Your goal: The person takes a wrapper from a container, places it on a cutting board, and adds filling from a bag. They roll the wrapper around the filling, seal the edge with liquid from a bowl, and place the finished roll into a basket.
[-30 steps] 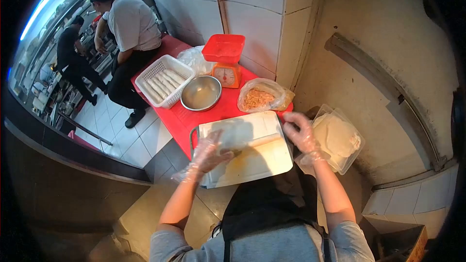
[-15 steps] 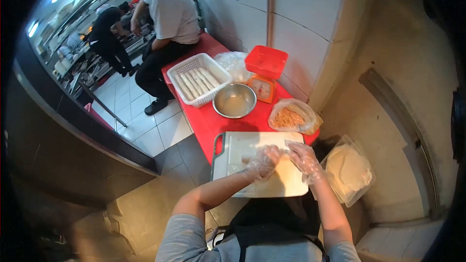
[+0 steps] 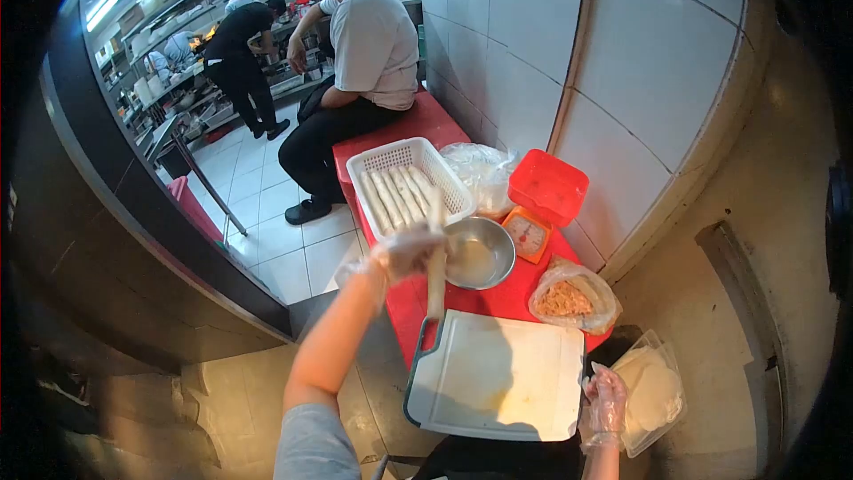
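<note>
My left hand (image 3: 409,252), in a clear plastic glove, is closed around a long pale roll (image 3: 436,283) held upright in view, between the white basket and the cutting board. Several similar rolls (image 3: 391,196) lie side by side in the white perforated basket (image 3: 451,180). My right hand (image 3: 608,394), also gloved, is low at the right edge of the white cutting board (image 3: 498,373), beside the clear container (image 3: 673,391) of pale round sheets (image 3: 651,391). Its fingers are curled, and anything between them is too small to make out.
On the red table (image 3: 400,307) are a steel bowl (image 3: 480,252), an orange scale (image 3: 527,234) with a red tray (image 3: 549,187), a plastic bag (image 3: 481,173) and a bag of shredded orange filling (image 3: 565,299). One person (image 3: 373,44) sits at its far end; another (image 3: 238,58) stands beyond.
My left hand has moved from the board up and left, carrying a roll. My right hand has shifted to the board's right edge. The view has turned, and the board's surface is uncovered.
</note>
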Demonstrator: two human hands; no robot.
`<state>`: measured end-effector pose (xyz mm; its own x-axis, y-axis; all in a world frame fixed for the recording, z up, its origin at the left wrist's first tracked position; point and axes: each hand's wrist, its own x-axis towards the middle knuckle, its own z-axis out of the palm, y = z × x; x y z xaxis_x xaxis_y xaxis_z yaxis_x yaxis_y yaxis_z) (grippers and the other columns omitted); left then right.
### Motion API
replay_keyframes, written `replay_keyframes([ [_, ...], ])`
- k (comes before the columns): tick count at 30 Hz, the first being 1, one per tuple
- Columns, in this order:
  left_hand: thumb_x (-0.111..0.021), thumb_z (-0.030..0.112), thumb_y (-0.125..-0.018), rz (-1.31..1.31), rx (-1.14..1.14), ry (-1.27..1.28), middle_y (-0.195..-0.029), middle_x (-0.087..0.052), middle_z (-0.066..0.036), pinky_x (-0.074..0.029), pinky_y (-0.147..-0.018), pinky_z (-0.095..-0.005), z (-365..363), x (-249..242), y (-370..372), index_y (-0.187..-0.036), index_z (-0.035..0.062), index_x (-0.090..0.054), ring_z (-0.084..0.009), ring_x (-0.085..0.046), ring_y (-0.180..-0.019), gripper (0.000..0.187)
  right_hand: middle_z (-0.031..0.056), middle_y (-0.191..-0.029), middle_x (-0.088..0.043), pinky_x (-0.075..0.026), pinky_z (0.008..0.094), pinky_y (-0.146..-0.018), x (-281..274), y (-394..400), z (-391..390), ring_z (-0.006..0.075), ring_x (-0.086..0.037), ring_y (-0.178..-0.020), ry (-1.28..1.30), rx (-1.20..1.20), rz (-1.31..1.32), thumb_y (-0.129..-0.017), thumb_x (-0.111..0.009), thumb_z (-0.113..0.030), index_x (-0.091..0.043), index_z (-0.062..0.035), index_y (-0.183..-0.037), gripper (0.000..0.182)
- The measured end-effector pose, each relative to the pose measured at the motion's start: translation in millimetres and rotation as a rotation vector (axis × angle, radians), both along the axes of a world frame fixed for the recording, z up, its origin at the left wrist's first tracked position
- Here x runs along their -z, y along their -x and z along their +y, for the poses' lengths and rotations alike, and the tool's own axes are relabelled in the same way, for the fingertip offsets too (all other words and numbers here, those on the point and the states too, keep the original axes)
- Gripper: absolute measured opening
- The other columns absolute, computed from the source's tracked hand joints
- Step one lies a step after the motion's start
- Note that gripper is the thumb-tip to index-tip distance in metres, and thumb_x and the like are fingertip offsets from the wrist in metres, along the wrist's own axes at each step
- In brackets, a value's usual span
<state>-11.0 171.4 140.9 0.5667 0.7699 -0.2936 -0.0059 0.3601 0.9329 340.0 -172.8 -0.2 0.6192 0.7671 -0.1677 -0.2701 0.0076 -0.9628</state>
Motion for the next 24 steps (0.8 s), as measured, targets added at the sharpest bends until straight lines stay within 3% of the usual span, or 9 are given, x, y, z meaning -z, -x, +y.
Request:
replay_keyframes([
  [2,-0.072,0.021,-0.084,0.321,-0.263,-0.108,-0.092,-0.068,-0.009,-0.06,-0.063,-0.0394,56.5,-8.5,2.7,-0.098,0.0076,-0.064,-0.0223,-0.07,-0.076,0.021,0.001,-0.081,-0.061,-0.047,0.0244,-0.059,6.0,-11.5,-8.3,0.0105,-0.056,-0.066,0.074,0.045,-0.009,-0.097,-0.064,-0.017,-0.065,-0.0039,-0.112,0.019],
  [5,-0.073,0.018,-0.083,0.274,-0.383,-0.318,-0.09,-0.069,-0.009,-0.062,-0.062,-0.0372,162.8,40.1,16.6,-0.097,0.0004,-0.07,-0.0204,-0.07,-0.078,0.023,0.0029,-0.087,-0.062,-0.052,0.0271,-0.069,0.8,-18.2,-13.1,0.0113,-0.058,-0.072,0.01,0.047,-0.048,-0.097,-0.064,-0.012,-0.065,-0.0004,-0.112,0.019],
  [8,-0.067,0.019,-0.087,0.71,-0.431,-0.429,-0.093,-0.07,-0.012,-0.062,-0.061,-0.0406,254.6,90.2,18.6,-0.101,0.0013,-0.072,-0.0241,-0.071,-0.08,0.023,0.0031,-0.087,-0.063,-0.052,0.0277,-0.068,2.4,-20.0,-19.6,0.0117,-0.059,-0.074,0.057,0.086,-0.101,-0.097,-0.064,-0.01,-0.065,-0.0007,-0.11,0.017],
  [9,-0.061,0.021,-0.089,0.794,-0.453,-0.442,-0.102,-0.067,-0.013,-0.057,-0.07,-0.0408,262.9,95.8,16.9,-0.107,0.002,-0.069,-0.0255,-0.067,-0.09,0.027,0.0031,-0.087,-0.063,-0.052,0.0277,-0.069,0.0,-18.6,-20.9,0.0116,-0.059,-0.074,0.072,0.099,-0.12,-0.097,-0.064,-0.01,-0.065,-0.0006,-0.11,0.017],
  [14,-0.036,0.031,-0.104,1.074,-0.499,-0.47,-0.147,-0.05,-0.022,-0.031,-0.117,-0.0422,219.8,65.8,-5.9,-0.141,0.0053,-0.055,-0.0323,-0.043,-0.141,0.049,0.0031,-0.084,-0.063,-0.05,0.0281,-0.071,-5.6,-15.1,-26.0,0.0119,-0.059,-0.074,0.148,0.086,-0.084,-0.096,-0.065,-0.011,-0.065,-0.0002,-0.11,0.018],
  [16,-0.04,0.031,-0.101,1.36,-0.412,-0.71,-0.156,-0.036,-0.021,-0.023,-0.12,-0.0471,207.4,75.0,-25.4,-0.148,0.0045,-0.045,-0.0347,-0.028,-0.148,0.054,0.0033,-0.084,-0.063,-0.05,0.028,-0.071,-3.5,-17.2,-29.9,0.0119,-0.059,-0.074,0.157,0.084,-0.091,-0.095,-0.065,-0.011,-0.065,-0.0002,-0.111,0.019],
  [20,-0.047,0.034,-0.096,1.505,-0.365,-1.07,-0.165,-0.019,-0.018,-0.012,-0.122,-0.0566,178.0,114.7,-41.8,-0.156,0.0036,-0.028,-0.0459,-0.004,-0.152,0.07,0.0036,-0.085,-0.065,-0.05,0.0276,-0.07,-10.2,-15.0,-25.6,0.0116,-0.06,-0.074,0.193,0.091,-0.108,-0.095,-0.065,-0.011,-0.065,-0.0004,-0.112,0.019],
  [24,-0.049,0.038,-0.095,1.487,-0.062,-0.742,-0.166,-0.013,-0.019,-0.005,-0.123,-0.0563,163.0,84.6,-43.1,-0.159,0.0037,-0.017,-0.0443,-0.003,-0.153,0.079,0.003,-0.079,-0.063,-0.05,0.0261,-0.064,-20.8,-13.0,-26.0,0.0117,-0.06,-0.068,0.207,0.094,-0.161,-0.094,-0.066,-0.008,-0.066,0.0,-0.111,0.019],
])
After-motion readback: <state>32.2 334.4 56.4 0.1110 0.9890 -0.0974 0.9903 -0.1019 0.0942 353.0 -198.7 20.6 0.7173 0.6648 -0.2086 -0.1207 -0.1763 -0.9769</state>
